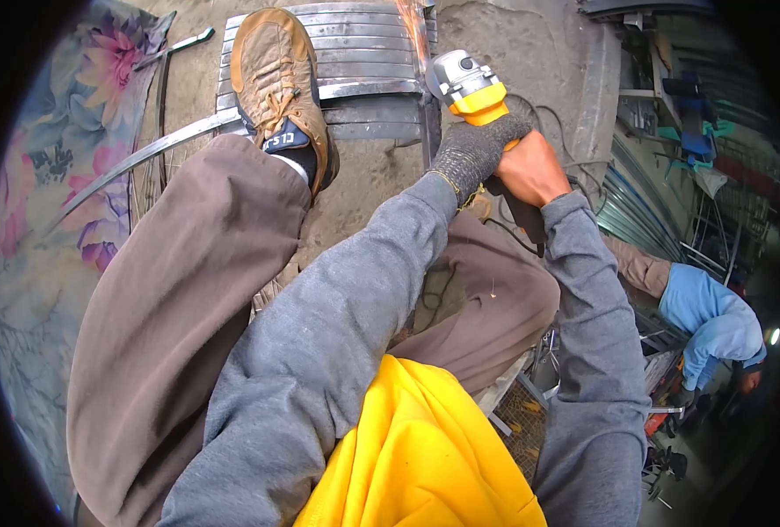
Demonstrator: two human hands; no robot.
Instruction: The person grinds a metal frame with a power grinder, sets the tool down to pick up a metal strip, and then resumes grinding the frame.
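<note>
Both my hands grip a yellow and silver angle grinder (480, 95), its metal head pointing away from me. My left hand (473, 149), in a dark grey knitted glove, is closed around the body just behind the head. Bare, my right hand (533, 169) wraps the rear of the tool, close behind the left. Orange sparks (413, 31) fly up beside the grinder head, along the right edge of a slatted metal frame (368, 42). The disc is hidden behind the head. My brown shoe (277, 88) presses on the left part of the frame.
A curved metal strip (135, 160) runs left from the frame toward a flowered cloth (65, 167). A black cable (552, 123) trails on the ground at right. Beyond stand corrugated metal sheets (640, 202) and a bent-over person in a blue shirt (711, 312).
</note>
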